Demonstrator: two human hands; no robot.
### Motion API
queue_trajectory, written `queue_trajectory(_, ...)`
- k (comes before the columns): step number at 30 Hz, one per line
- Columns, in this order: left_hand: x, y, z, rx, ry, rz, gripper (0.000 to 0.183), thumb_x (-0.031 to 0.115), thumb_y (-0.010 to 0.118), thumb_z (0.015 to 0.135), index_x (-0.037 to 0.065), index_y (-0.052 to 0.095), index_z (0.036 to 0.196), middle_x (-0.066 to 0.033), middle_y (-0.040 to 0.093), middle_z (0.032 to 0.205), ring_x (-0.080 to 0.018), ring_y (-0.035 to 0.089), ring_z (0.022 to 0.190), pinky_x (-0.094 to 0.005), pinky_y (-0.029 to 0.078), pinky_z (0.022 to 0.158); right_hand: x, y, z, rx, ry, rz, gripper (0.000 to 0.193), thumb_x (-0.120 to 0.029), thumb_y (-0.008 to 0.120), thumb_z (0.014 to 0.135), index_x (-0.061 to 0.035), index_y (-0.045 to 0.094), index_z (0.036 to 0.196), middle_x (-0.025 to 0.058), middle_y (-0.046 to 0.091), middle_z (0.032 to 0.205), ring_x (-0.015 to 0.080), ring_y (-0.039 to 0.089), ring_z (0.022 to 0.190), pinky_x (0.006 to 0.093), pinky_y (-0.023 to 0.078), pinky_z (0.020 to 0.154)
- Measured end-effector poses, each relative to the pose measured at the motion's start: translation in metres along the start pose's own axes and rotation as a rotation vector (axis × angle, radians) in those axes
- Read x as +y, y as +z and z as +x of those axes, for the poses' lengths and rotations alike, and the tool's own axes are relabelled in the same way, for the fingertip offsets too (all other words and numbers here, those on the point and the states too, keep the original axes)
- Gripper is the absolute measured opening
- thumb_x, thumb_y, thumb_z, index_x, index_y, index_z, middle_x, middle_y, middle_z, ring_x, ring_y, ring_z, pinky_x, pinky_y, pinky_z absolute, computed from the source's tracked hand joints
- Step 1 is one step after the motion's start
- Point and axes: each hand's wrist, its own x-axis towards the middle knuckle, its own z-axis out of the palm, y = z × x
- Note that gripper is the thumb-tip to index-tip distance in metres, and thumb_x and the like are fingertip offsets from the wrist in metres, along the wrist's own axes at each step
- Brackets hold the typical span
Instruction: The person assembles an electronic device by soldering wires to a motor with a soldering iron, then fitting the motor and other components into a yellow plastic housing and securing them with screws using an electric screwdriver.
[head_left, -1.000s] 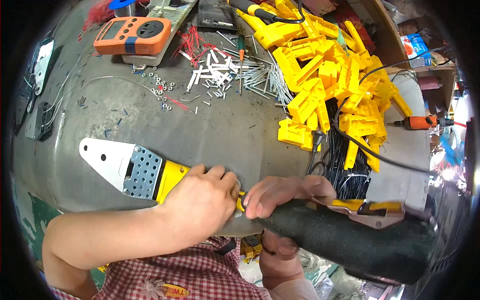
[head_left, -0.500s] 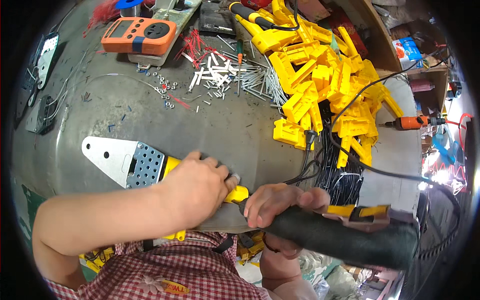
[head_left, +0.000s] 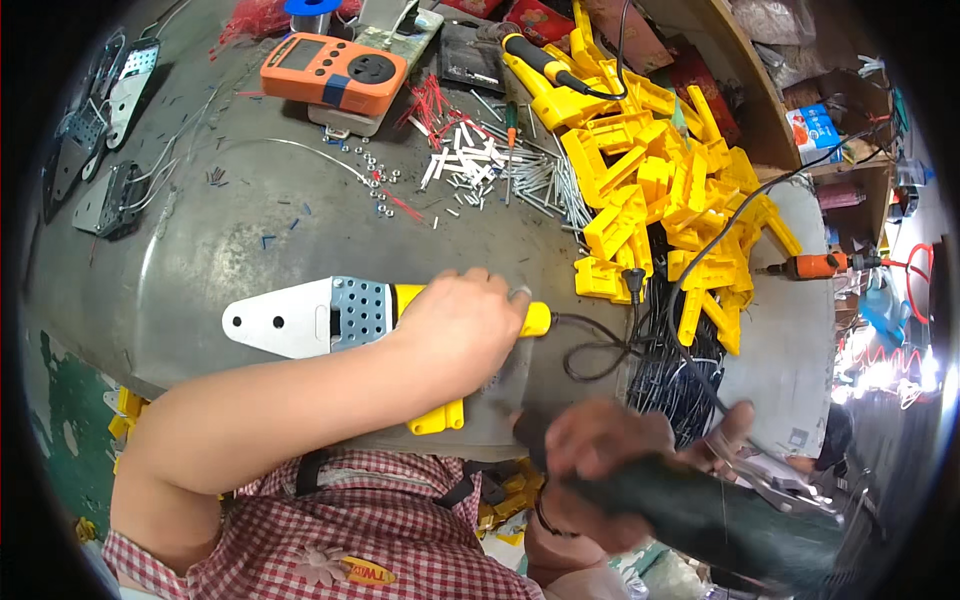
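Note:
My left hand (head_left: 462,328) is closed over the yellow handle (head_left: 538,320) of a tool lying on the grey worktop. The tool has a pale pointed metal plate (head_left: 280,318) with two holes and a perforated metal guard (head_left: 362,312). A black cord (head_left: 580,350) leaves the handle's right end. Below my left wrist, another yellow part (head_left: 437,418) juts out. Lower right, my right hand (head_left: 610,440) is wrapped round a dark cylindrical power tool, probably an electric screwdriver (head_left: 715,515), held apart from the handle. Motion blurs both, and the driver's tip is unclear.
Yellow plastic housings (head_left: 660,190) are heaped at the back right, beside bundled black cords (head_left: 670,370). Screws (head_left: 560,185), white sleeves (head_left: 470,160) and nuts (head_left: 378,175) lie in the middle. An orange multimeter (head_left: 333,75) stands at the back; an orange drill (head_left: 815,267) lies right.
My right hand and the electric screwdriver have drawn away from the yellow handle, down and right. The handled tool has turned nearly level, my left hand still on it. The view has shifted.

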Motion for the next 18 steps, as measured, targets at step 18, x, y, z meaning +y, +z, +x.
queue_trajectory(18,-0.035,-0.043,-0.060,-0.211,-0.098,-0.091,0.070,0.037,0.065,0.076,0.009,0.037,0.133,-0.0128,0.048,0.118,-0.0297,0.046,0.109,-0.0441,0.035,0.091,0.006,0.040,0.018,0.091,0.000,0.202,0.060,-0.037,0.071,0.076,-0.0075,0.040,0.118,0.0114,0.060,0.067,0.0249,0.059,0.052,0.0385,0.049,0.049)
